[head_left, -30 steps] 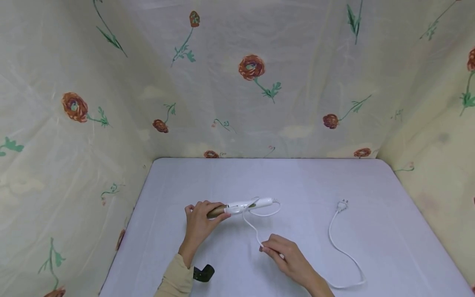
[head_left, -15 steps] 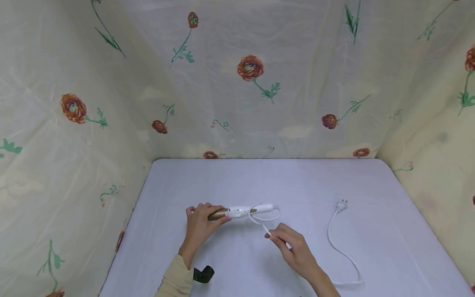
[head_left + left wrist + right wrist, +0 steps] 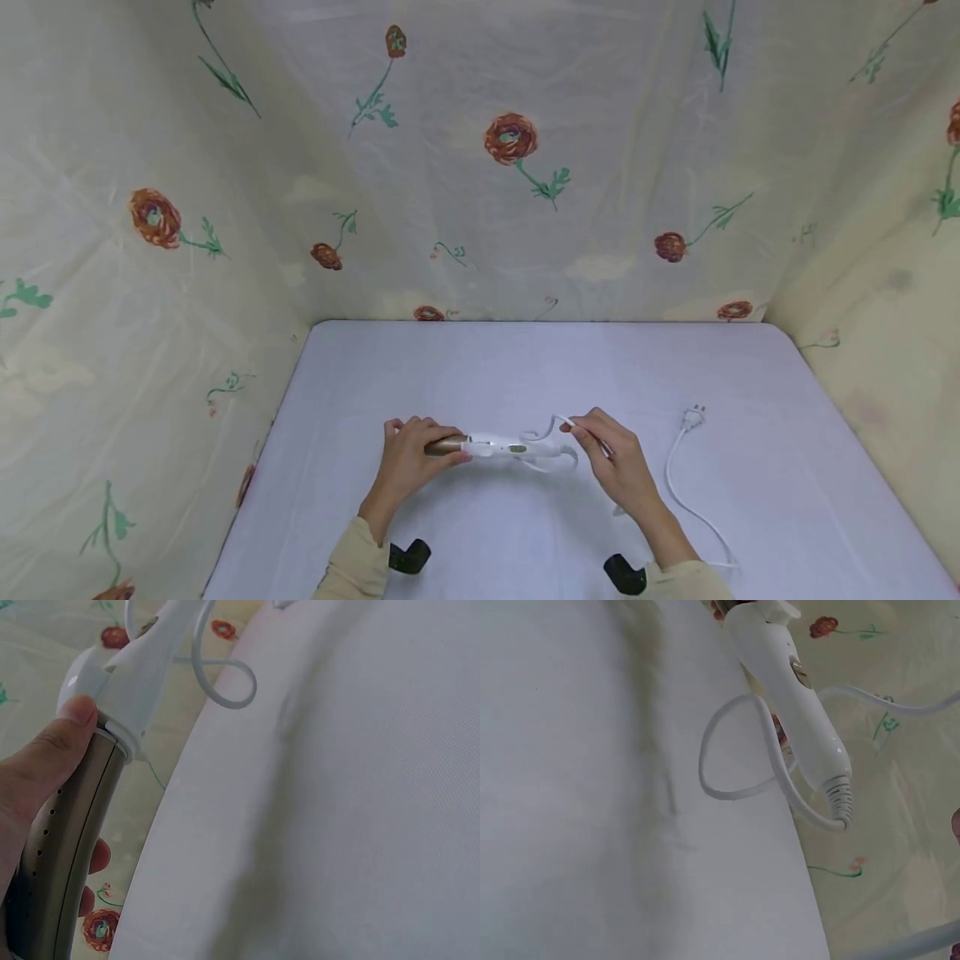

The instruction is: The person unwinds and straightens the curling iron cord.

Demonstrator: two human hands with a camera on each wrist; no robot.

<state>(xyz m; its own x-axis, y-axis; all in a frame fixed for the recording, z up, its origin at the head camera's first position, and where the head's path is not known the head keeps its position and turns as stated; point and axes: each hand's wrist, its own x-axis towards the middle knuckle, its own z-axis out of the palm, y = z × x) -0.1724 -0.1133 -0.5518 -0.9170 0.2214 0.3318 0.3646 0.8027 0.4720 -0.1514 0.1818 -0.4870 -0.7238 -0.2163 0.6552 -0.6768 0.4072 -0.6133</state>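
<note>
My left hand (image 3: 411, 450) grips a curling iron (image 3: 495, 446) by its gold-brown barrel (image 3: 75, 825), holding it raised over the table and nearly level. The barrel has a row of small holes along it, and the thumb lies where it meets the white handle (image 3: 791, 690). Off to the right, my right hand (image 3: 615, 458) pinches the white cord (image 3: 555, 419) just beyond the handle's end. A loop of that cord (image 3: 705, 757) hangs around the handle, starting from the ribbed sleeve (image 3: 840, 799) at its end.
The two-pin plug (image 3: 693, 417) lies on the white table (image 3: 525, 358) at the right, its cord running toward the front. Floral sheeting (image 3: 510, 208) walls the table at the back and sides. Black wrist-worn pieces (image 3: 625, 575) sit near both sleeves.
My right hand has moved up and to the right with the cord, from below the handle to beside its end. The left hand keeps its hold, with the curling iron slightly lower.
</note>
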